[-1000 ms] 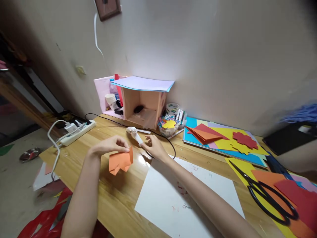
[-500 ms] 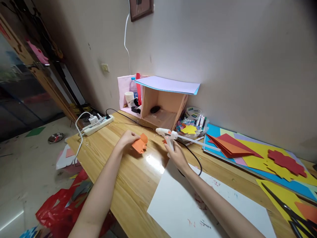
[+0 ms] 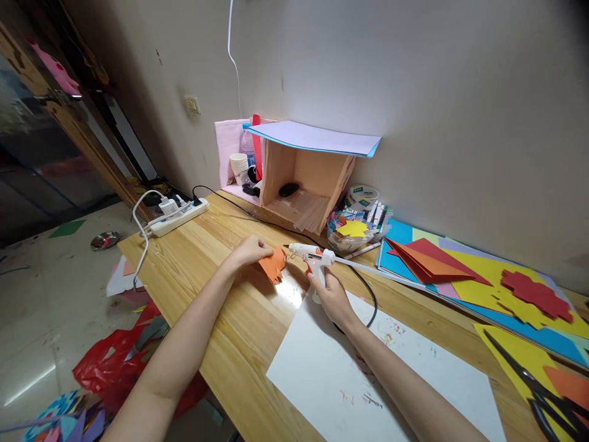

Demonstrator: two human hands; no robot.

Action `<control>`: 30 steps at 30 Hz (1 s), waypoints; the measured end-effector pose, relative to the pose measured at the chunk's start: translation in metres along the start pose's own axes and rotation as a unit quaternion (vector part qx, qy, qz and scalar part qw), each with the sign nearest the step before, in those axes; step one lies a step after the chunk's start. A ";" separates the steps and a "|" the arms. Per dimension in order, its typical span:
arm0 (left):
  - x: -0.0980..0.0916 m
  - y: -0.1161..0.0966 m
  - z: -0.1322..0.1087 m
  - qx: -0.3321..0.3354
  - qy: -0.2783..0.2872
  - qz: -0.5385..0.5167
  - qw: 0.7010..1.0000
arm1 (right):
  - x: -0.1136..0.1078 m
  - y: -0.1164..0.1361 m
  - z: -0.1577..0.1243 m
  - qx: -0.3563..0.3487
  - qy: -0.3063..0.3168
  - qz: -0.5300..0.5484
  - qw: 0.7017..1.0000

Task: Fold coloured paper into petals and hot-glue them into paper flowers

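Between the fingertips of my left hand (image 3: 251,250) is a folded orange paper piece (image 3: 274,266), held just above the wooden table. My right hand (image 3: 332,296) is wrapped round the handle of a white hot glue gun (image 3: 315,256), whose nozzle points left toward the orange paper, close to its upper edge. A long glue stick (image 3: 381,274) sticks out of the gun's back end. Beneath my right forearm lies a large white paper sheet (image 3: 313,374) with small coloured marks.
A power strip (image 3: 181,220) sits at the table's left edge. Behind are an open box (image 3: 322,178) and a plastic tub (image 3: 359,230) of markers and tape. Coloured paper (image 3: 464,264) and black scissors (image 3: 529,380) lie right. A red plastic bag (image 3: 110,368) is on the floor.
My left hand has moved the orange paper to the right, toward the glue gun. The gun's nozzle is now nearer the paper. The view has tilted slightly downward.
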State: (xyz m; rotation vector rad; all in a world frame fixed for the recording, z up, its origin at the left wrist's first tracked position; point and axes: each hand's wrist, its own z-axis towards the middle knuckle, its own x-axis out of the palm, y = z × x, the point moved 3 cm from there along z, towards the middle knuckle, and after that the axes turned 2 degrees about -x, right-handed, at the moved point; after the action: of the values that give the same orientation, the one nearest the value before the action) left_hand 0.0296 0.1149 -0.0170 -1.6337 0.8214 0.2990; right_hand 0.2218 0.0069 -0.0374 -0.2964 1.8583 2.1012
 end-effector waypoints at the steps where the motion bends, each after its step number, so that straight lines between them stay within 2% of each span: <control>1: 0.000 -0.001 -0.001 0.001 0.000 0.002 1.000 | 0.000 -0.001 0.000 0.001 0.002 -0.003 1.000; 11: 0.002 -0.003 0.000 -0.002 0.010 0.012 1.000 | 0.001 0.000 -0.001 0.012 0.017 -0.008 1.000; 30: 0.002 0.001 0.005 0.006 0.029 -0.001 1.000 | 0.000 0.001 -0.001 0.004 0.005 0.004 1.000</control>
State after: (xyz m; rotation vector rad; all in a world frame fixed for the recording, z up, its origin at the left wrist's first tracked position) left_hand 0.0315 0.1186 -0.0200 -1.6386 0.8630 0.2455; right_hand 0.2210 0.0062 -0.0363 -0.2978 1.8756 2.1023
